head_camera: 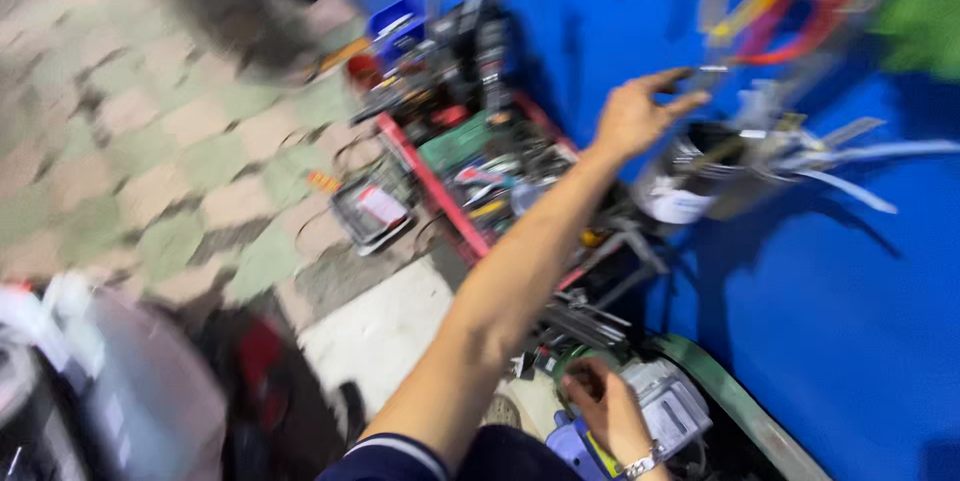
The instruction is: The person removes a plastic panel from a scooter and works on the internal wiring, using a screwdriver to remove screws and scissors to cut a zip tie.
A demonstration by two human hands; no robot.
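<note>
My left hand [638, 116] is stretched out at arm's length toward the blue wall, with thumb and forefinger pointing right. A small thin pale piece [714, 69] shows at its fingertips, too blurred to tell whether it is held. Just below and to the right stands a round metal can [690, 186] stuffed with tools. My right hand [600, 403], with a watch on its wrist, is low in the frame. Its fingers are curled beside a grey and blue boxy device [668, 411]. Whether it grips anything is unclear.
A red-edged tray [440, 186] full of tools and small parts lies on the tiled floor [150, 141], with a small wire basket [372, 213] beside it. Coloured loops [775, 6] hang on the blue wall [850, 301]. A grey blurred bulk [120, 391] fills the lower left.
</note>
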